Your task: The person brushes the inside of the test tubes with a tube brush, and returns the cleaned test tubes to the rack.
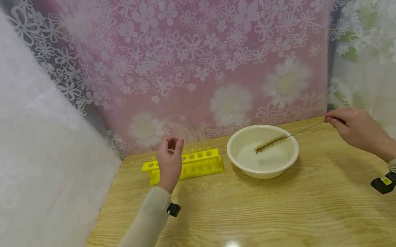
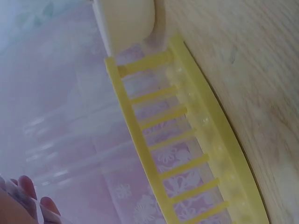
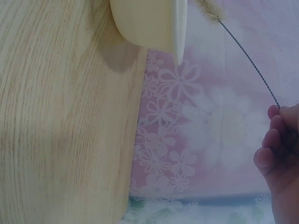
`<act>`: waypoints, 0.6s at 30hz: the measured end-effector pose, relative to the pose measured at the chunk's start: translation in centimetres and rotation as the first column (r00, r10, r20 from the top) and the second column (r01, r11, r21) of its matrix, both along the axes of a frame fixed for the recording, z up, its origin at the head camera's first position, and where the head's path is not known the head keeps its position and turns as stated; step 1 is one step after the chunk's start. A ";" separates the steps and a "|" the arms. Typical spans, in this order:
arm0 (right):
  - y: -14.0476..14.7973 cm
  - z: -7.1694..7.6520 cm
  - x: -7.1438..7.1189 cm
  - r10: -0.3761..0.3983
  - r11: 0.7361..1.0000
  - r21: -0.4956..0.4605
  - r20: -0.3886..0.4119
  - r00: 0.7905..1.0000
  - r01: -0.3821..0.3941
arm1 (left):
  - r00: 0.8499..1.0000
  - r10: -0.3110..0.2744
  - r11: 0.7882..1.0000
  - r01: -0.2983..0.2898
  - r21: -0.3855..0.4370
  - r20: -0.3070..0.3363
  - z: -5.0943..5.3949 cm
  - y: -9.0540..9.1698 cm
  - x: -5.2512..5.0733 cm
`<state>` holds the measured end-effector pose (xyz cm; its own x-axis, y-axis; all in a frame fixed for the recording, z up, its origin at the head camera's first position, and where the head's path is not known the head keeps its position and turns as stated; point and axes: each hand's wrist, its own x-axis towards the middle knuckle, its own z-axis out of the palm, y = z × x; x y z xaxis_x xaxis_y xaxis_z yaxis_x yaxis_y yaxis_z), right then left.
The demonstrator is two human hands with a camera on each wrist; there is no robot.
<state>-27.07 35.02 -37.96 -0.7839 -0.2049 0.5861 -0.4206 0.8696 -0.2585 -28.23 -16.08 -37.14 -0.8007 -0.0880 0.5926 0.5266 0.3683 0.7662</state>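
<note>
My right hand (image 1: 360, 130) pinches the end of the twisted-wire handle of a test tube brush (image 1: 270, 144). Its tan bristles hang over the cream basin (image 1: 236, 157), tip pointing left. My left hand (image 1: 170, 160) is raised in front of the yellow test tube rack (image 1: 207, 173), hiding part of it. In the left wrist view, its fingers (image 2: 28, 186) curl round a clear, glassy piece that looks like a test tube (image 2: 39, 213); most of it is out of frame. Several clear test tubes (image 1: 204, 137) stand upright in the rack's right part.
Rack and basin stand side by side towards the back of the wood-grain table (image 1: 251, 218). Behind them hangs a pink flowered curtain (image 1: 191, 59). Pale sheeting (image 1: 24, 158) closes off the left, and a flowered sheet (image 1: 379, 60) the right.
</note>
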 end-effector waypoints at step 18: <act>-0.2 0.1 0.3 -0.005 1.000 -0.025 0.014 1.000 0.005 | 0.998 0.029 0.887 0.001 -0.462 0.058 -2.7 5.3 0.6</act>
